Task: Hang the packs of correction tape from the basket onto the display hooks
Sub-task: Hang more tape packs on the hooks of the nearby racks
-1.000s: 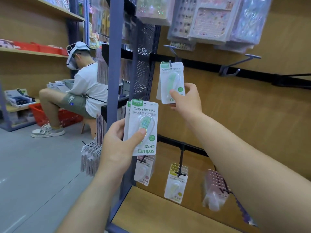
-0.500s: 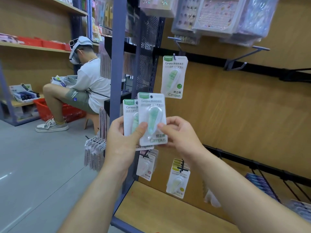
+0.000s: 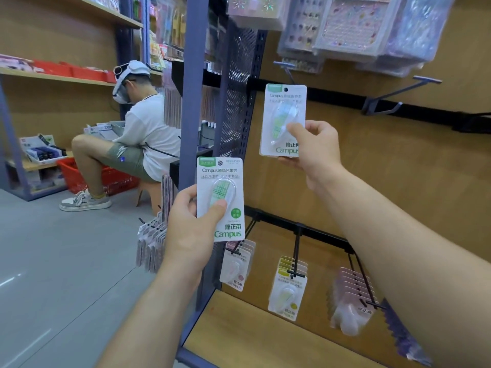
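My left hand grips a white and green Campus correction tape pack upright at chest height, thumb on its front. My right hand pinches a second, similar pack by its lower right corner and holds it up against the wooden back panel. The second pack's hang hole sits just below the tip of the upper left display hook, and the hole shows free of the hook. Anything hanging behind this pack is hidden.
An empty hook juts out to the upper right. Lower hooks carry pink packs, yellow packs and more pink packs. Sticker sheets hang above. A seated person and a red basket are at the left.
My right hand has taken the front pack from the ones in my left hand and lifted it up and right to the upper hook. My left hand has lowered slightly.
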### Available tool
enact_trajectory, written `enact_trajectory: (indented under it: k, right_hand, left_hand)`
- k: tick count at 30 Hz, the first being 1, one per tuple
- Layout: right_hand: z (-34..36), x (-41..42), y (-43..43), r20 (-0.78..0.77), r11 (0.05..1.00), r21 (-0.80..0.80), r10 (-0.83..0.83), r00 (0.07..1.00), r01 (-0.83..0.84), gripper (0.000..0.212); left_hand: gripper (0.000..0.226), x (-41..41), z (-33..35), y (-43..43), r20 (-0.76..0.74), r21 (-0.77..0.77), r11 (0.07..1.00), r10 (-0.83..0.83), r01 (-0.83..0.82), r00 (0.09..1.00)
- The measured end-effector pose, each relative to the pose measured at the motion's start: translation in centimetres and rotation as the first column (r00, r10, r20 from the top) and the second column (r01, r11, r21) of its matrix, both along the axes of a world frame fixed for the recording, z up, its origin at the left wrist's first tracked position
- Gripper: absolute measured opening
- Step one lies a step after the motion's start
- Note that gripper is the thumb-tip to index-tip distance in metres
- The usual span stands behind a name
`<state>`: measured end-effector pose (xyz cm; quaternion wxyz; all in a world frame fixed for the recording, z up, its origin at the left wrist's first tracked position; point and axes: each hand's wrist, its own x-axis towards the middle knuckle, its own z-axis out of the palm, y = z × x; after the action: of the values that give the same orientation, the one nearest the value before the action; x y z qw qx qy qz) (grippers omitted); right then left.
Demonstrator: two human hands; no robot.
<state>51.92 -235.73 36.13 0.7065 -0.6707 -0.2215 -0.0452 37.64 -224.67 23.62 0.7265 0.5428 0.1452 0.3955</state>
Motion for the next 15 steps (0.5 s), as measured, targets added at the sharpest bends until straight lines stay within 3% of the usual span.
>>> enact_trajectory:
  k: [12,15]
  right_hand:
    - [-0.5,1.0,0.8,0.013,1.0,0.014,-0.027,1.0,0.027,0.021]
    - [-0.8,1.8,0.5,0.021,0.98,-0.157,-0.124,0.992,0.126,0.022]
  left_hand:
    - [0.032,-0.1,-0.4,-0.7,-0.031,0.075,0.997,0.012,-0.01,0.999]
    - [0.038,0.3,0.8,-0.6,-0.016,0.056,0.998,0.014,-0.013,1.0]
